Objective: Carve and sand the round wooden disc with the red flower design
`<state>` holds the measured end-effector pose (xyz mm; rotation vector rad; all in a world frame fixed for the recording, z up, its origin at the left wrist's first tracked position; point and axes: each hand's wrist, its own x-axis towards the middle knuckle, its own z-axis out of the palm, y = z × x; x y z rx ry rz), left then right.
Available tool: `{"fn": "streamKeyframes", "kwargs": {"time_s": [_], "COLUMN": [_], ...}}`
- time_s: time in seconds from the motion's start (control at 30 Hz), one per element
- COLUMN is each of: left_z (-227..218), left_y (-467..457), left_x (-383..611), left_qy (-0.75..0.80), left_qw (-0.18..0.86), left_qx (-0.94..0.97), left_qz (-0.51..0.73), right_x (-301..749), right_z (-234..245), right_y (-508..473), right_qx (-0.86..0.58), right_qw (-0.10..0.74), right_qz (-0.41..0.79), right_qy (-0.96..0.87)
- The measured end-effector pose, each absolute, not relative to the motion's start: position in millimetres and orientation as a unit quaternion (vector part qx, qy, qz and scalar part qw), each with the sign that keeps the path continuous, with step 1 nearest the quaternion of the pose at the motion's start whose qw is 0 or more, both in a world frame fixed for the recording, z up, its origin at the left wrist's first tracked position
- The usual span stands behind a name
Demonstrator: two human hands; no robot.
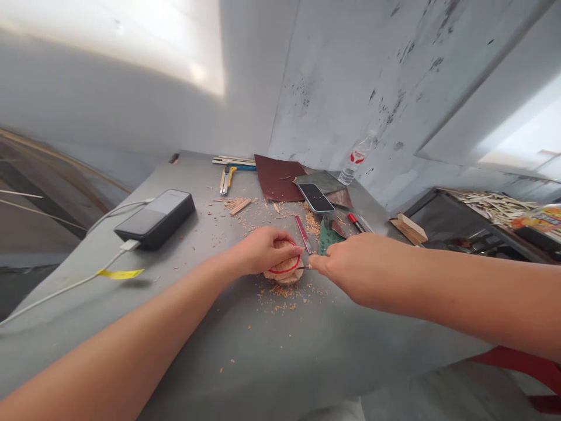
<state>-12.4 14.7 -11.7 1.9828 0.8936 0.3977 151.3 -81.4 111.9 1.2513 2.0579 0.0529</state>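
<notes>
Your left hand: fingers curled down over a wood piece with a red outline, pressing it to the grey table; most of the piece is hidden beneath them. Your right hand: closed tight around a thin tool; only its tip shows, touching the piece's edge. Shavings lie scattered around. Beyond: phone, sandpaper, water bottle, blurred.

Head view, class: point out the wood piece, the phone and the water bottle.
Wood piece (284,272), head view, front edge under the left hand.
Phone (316,197), head view, middle of the dark screen.
Water bottle (357,158), head view, on its red label.
</notes>
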Motion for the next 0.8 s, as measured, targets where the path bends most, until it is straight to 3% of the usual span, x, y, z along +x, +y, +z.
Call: {"fn": "streamKeyframes", "kwargs": {"time_s": [0.23,0.8], "left_z": [-12,-9], "left_y": [16,15], "left_x": [-13,-12], "left_qy": [0.363,0.379], "left_qw": [0.445,0.404], "left_qx": [0.803,0.818], "left_qz": [0.160,0.155], "right_x": [139,121], "right_z": [118,115], "right_y": [-84,-79], "right_qx": [0.476,0.498], "right_qw": [0.419,0.476], "right_qz": [0.003,-0.023], "right_qy": [0.773,0.724]}}
